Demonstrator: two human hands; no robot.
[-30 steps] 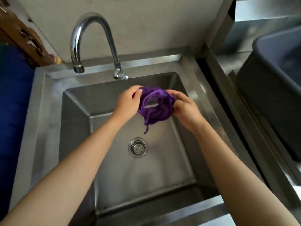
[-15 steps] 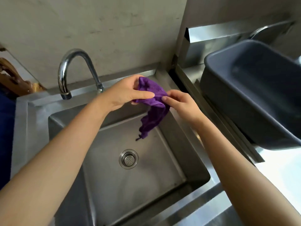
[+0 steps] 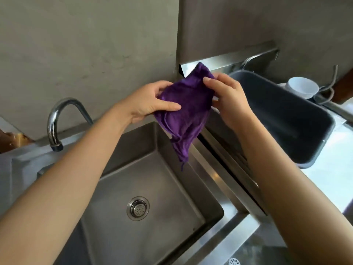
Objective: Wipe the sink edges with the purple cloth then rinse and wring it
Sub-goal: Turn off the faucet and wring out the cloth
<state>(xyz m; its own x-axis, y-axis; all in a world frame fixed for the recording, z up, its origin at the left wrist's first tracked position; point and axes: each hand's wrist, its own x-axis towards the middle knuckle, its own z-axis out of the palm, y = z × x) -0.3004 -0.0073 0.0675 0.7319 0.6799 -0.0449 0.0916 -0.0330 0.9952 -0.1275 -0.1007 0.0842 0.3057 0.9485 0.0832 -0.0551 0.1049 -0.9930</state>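
Shiny steel table (image 3: pixel 245 227), deep sink (image 3: pixel 172 190) set into its left part, round drain (image 3: pixel 138 208) in the sink's bottom, bent tap (image 3: pixel 56 119) at the back left edge, big grey tub (image 3: pixel 286 115) on the right part, white bowl (image 3: pixel 302 88) near the far right corner behind the tub

Purple cloth (image 3: pixel 186 109) — crumpled, hanging — above steel sink (image 3: pixel 214 190) corner.

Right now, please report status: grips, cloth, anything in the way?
Left grip, right grip both hold purple cloth. Cloth in air over sink rim. Grey tub close right.
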